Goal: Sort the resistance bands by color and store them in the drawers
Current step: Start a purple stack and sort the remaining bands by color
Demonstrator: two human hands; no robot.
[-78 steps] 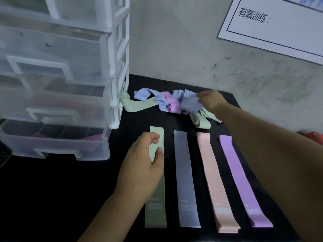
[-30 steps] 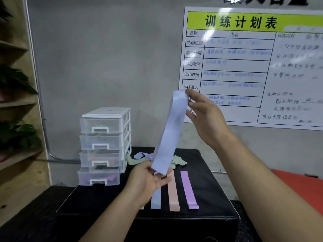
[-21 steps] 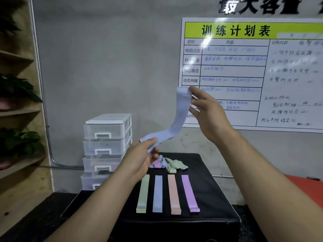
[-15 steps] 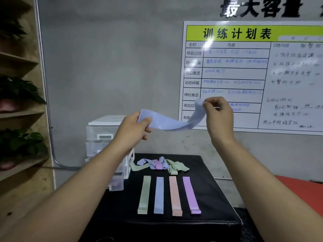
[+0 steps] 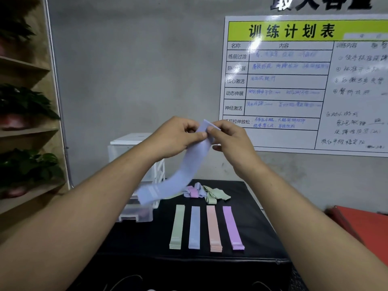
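A blue resistance band hangs in the air above the table. My left hand and my right hand both pinch its upper end, close together; its loose lower end swings down to the left. On the black table lie four flat stacks side by side: green, blue, peach and purple. A tangled pile of unsorted bands lies behind them. The clear plastic drawer unit stands at the table's back left, partly hidden by my left arm.
A white training-plan board hangs on the grey wall. Wooden shelves with potted plants stand at the left. A red mat lies to the right of the table.
My hands, earlier apart with the blue band stretched between them, have come together at one end. The band now hangs down folded, its lower end swinging left.
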